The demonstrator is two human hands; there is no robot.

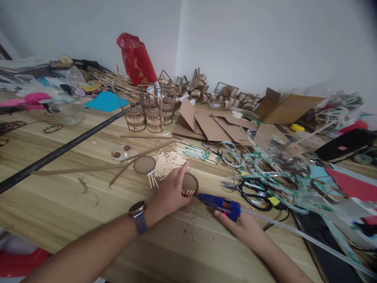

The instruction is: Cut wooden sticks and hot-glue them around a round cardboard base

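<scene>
My left hand (171,191), with a watch on its wrist, holds the left edge of a round cardboard disc (190,183) with a scalloped rim. Several short sticks stand along the disc's near edge. In my right hand (240,224) is a blue glue gun (222,205), its nozzle pointing left close to the disc's near right edge. A clear glue stick (282,225) runs out of the gun's back. Just beyond my left hand lies a pile of short sticks (169,162), beside a second round cardboard disc (144,164).
Black-handled scissors (256,193) and tangled plastic wrappers (282,173) lie to the right. Small stick baskets (154,119) and cardboard pieces (215,127) stand and lie further back. A long black strip (67,145) crosses the table at the left.
</scene>
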